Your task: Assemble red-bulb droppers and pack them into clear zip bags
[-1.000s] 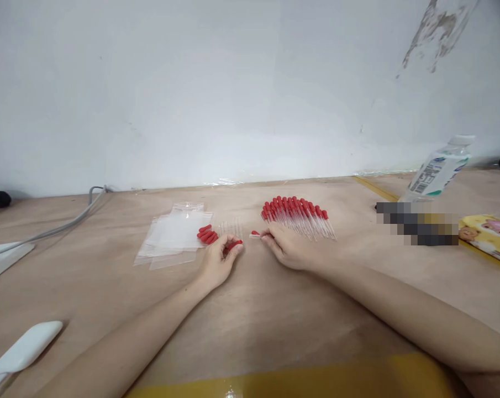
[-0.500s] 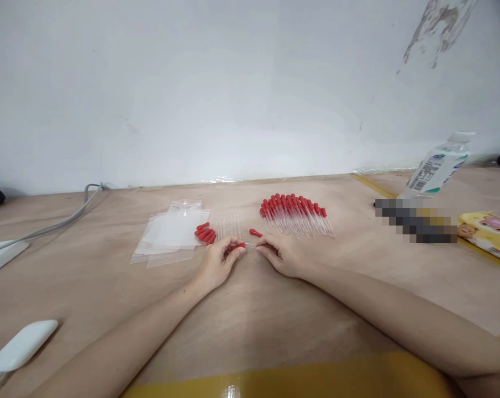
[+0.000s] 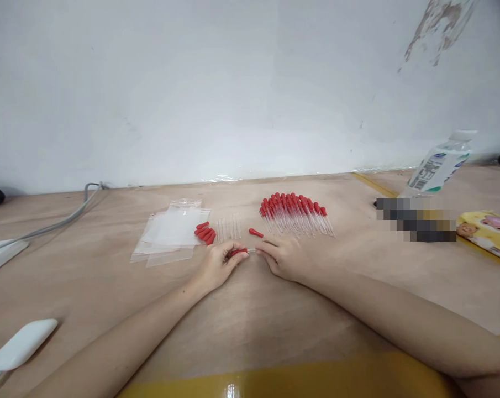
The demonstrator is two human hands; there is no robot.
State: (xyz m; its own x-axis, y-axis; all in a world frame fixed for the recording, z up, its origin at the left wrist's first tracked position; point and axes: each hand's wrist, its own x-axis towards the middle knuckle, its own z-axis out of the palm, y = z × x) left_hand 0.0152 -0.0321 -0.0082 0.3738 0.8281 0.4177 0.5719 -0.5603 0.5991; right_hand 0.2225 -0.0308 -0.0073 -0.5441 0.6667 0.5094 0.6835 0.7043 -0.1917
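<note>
My left hand (image 3: 216, 265) pinches a red rubber bulb (image 3: 237, 252) at the middle of the wooden table (image 3: 250, 315). My right hand (image 3: 283, 256) pinches the clear tube that meets that bulb, so the two hands hold one dropper between them. One loose red bulb (image 3: 256, 232) lies just beyond my right fingers. A small heap of red bulbs (image 3: 204, 232) and several bare clear tubes (image 3: 229, 228) lie beyond my left hand. A fanned row of finished droppers with red bulbs (image 3: 295, 214) lies behind my right hand.
Clear zip bags (image 3: 170, 235) are stacked left of the bulbs. A grey cable (image 3: 59, 224) runs along the far left, with white flat objects (image 3: 20, 345) near the left edge. A plastic bottle (image 3: 438, 166) and a yellow packet (image 3: 488, 232) are at the right. A white wall stands behind.
My right hand left one bulb on the table and came in to my left hand. The bulb in my left hand and a clear tube are now joined between both hands.
</note>
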